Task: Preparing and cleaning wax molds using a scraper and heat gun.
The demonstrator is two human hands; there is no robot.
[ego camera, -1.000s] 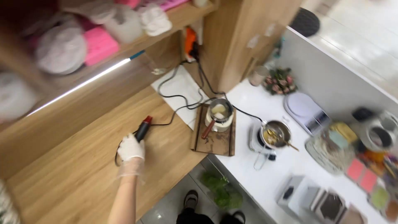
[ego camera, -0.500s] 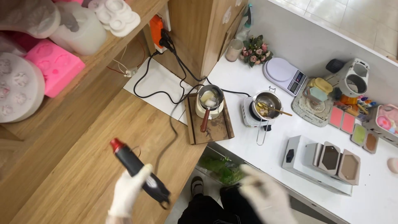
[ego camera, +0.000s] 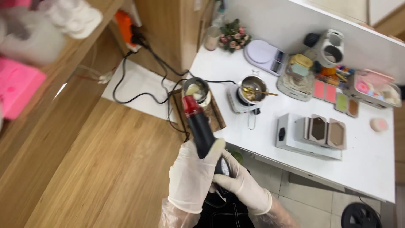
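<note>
This looks like a small craft room at home — a place for making things like soap or candles. A white table (ego camera: 371, 169) holds a little pot (ego camera: 252, 88) on a small hot plate (ego camera: 238, 101), a kitchen scale (ego camera: 263, 55), soft colored molds (ego camera: 335, 97) and a tiny bunch of flowers (ego camera: 232, 36). Wooden shelves (ego camera: 80, 46) hold more molds — pink and white ones.

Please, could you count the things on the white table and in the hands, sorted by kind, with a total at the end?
Black handheld tool with red tip, gripped by left hand and right hand: 1
Metal pots, left and right: 2
Round white kitchen scale: 1
Hexagonal moulds, left and right: 2
Small flower bunch: 1
Total: 7
</note>
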